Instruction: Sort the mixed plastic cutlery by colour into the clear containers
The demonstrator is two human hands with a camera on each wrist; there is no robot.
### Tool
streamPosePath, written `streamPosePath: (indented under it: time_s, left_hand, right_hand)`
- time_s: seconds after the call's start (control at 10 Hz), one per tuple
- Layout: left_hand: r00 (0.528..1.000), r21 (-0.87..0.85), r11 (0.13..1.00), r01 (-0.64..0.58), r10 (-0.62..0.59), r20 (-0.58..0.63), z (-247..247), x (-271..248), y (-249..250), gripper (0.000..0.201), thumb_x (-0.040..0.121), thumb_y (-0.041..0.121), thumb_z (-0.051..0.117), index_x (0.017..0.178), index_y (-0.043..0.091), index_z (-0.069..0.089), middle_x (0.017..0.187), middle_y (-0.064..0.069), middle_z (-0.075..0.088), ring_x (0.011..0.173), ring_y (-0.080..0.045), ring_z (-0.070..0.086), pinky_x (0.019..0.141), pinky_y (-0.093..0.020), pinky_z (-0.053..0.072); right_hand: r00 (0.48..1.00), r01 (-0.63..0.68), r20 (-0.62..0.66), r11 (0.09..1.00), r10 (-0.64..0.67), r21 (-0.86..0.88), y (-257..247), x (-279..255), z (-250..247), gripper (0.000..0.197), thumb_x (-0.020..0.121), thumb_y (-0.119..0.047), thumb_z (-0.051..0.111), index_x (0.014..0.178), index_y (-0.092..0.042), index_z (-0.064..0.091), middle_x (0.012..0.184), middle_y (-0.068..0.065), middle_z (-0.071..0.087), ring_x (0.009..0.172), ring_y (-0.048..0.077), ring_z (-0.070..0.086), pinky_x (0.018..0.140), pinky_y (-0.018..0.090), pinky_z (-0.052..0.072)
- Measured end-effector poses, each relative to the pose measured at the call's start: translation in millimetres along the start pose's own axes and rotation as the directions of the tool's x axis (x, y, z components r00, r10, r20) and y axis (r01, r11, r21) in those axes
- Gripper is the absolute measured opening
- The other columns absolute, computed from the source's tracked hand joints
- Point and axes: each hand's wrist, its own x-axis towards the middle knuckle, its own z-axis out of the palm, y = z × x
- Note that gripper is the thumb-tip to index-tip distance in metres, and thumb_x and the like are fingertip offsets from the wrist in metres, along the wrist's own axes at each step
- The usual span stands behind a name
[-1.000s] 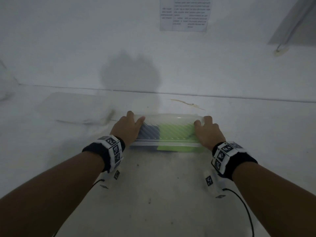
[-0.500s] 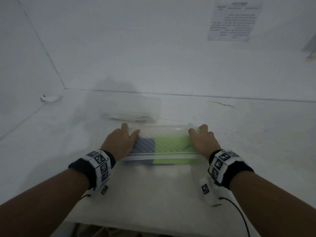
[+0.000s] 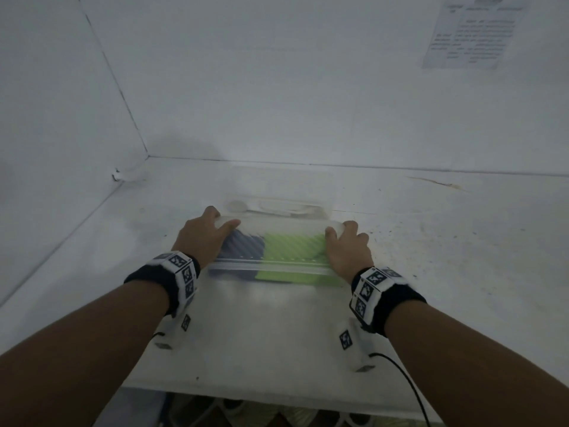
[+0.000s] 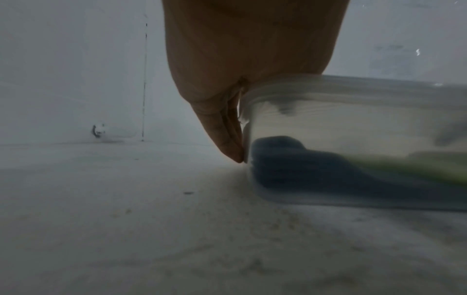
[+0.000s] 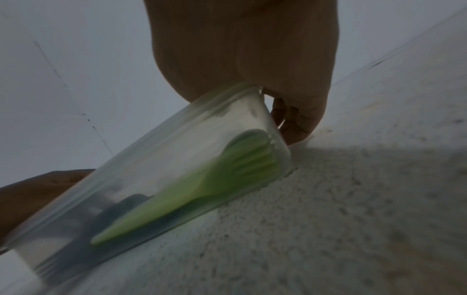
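Nearest, at 6 o'clock, the front edge of the white table [image 3: 277, 349] runs across the head view, with both forearms reaching over it, each wrist wrapped in a black band carrying white marker squares.

Past the wrists, at the middle of the table, sits a clear rectangular plastic container with a lid [image 3: 271, 266]. The left hand [image 3: 201, 238] grips its end at 9 o'clock: the thumb lies on the lid and the fingers [image 4: 227, 137] run down the end wall, tips close to the table. The right hand [image 3: 348, 248] grips the opposite end at 3 o'clock, thumb on the lid, fingers [image 5: 293, 123] curled down beside the end wall.

Inside the container, dark blue plastic cutlery [image 3: 243, 248] fills the 9 o'clock part and light green plastic cutlery [image 3: 292, 248] the 3 o'clock part. In the right wrist view a green fork [image 5: 202, 183] lies with its tines toward the right hand's end and its handle over the dark pieces.

Just beyond, at 12 o'clock, a second clear plastic container [image 3: 280, 201] stands close behind the first, with pale pieces in it, too blurred to make out.

Farther off, white walls meet in a corner at 10 o'clock. A printed paper sheet [image 3: 471, 32] hangs on the back wall at 1 o'clock.
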Motion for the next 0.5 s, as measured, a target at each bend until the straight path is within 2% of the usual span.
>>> streamPosePath:
  time_s: [0.1,0.2,0.3,0.4,0.5]
  left_hand:
    - [1.000,0.008,1.000,0.009,-0.009,0.000,-2,7,0,0.049,0.096,0.065,0.051,0.112,0.019,0.051,0.095,-0.009,0.066,0.084,-0.029,0.064,0.075,-0.037,0.050]
    - [1.000,0.029,0.999,0.014,-0.014,-0.005,-2,9,0,0.046,0.097,0.063,0.050,0.111,0.019,0.050,0.097,-0.009,0.065,0.087,-0.030,0.063,0.075,-0.035,0.045]
    - [0.997,-0.001,0.998,0.062,-0.061,0.040,-3,5,2,0.054,0.098,0.065,0.044,0.122,0.018,0.052,0.105,-0.013,0.067,0.098,-0.034,0.064,0.080,-0.036,0.046]
    - [0.996,-0.166,0.984,0.066,-0.074,-0.044,-7,-4,2,0.072,0.099,0.067,0.039,0.149,0.015,0.042,0.137,-0.019,0.056,0.126,-0.032,0.055,0.104,-0.041,0.042]
    - [0.974,-0.370,0.929,-0.023,-0.063,-0.219,-22,-43,3,0.058,0.094,0.064,0.047,0.135,0.023,0.051,0.118,-0.006,0.063,0.102,-0.019,0.062,0.091,-0.033,0.051]
  right_hand:
    - [1.000,0.000,0.000,1.000,0.000,-0.016,-4,6,4,0.048,0.105,-0.048,0.038,0.140,-0.014,0.036,0.135,0.020,0.042,0.120,0.045,0.049,0.096,0.047,0.040]
    - [1.000,0.009,0.025,1.000,-0.008,-0.021,-1,8,3,0.052,0.105,-0.051,0.036,0.142,-0.016,0.033,0.138,0.021,0.040,0.122,0.045,0.048,0.100,0.050,0.040]
    - [0.995,0.015,0.097,1.000,-0.017,0.021,0,4,-4,0.060,0.103,-0.058,0.037,0.147,-0.018,0.031,0.143,0.020,0.038,0.128,0.044,0.044,0.105,0.052,0.039]
    - [0.994,0.089,0.051,0.984,-0.098,0.156,2,5,-33,0.062,0.102,-0.060,0.041,0.150,-0.021,0.034,0.147,0.017,0.037,0.133,0.037,0.042,0.108,0.049,0.039]
    - [0.947,0.321,-0.109,0.861,-0.303,0.395,-1,8,-104,0.042,0.100,-0.050,0.055,0.137,-0.032,0.049,0.127,0.006,0.056,0.114,0.025,0.057,0.096,0.042,0.049]
